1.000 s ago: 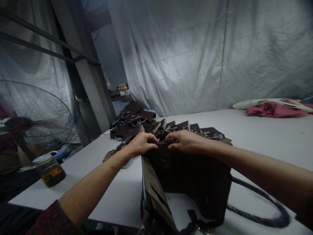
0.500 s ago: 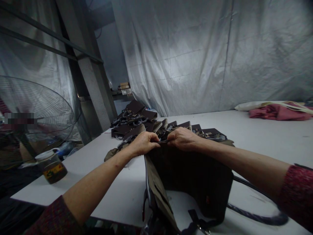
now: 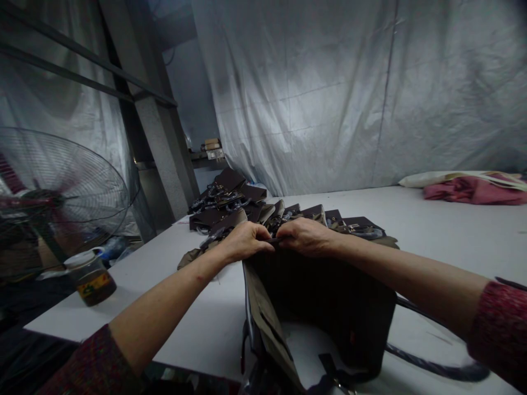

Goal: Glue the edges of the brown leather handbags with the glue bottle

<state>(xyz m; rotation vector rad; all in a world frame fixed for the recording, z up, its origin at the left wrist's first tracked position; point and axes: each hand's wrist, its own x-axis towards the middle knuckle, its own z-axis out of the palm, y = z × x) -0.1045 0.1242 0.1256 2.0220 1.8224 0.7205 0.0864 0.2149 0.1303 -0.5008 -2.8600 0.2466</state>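
Observation:
A dark brown handbag (image 3: 329,307) lies on the white table (image 3: 173,296) in front of me, its olive lining side turned toward the left. My left hand (image 3: 242,241) and my right hand (image 3: 304,237) are both closed on the bag's far top edge, fingertips almost touching. A dark carrying handle (image 3: 432,365) loops out from the bag to the right. What lies under the fingers is hidden.
A row of similar brown bags (image 3: 255,211) stretches away behind my hands. A standing fan (image 3: 53,192) and a lidded jar (image 3: 91,277) sit at the left. Pink cloth (image 3: 469,189) lies at the far right. Grey sheeting covers the walls.
My two hands have drawn closer together along the bag's top edge, and the view has shifted slightly right.

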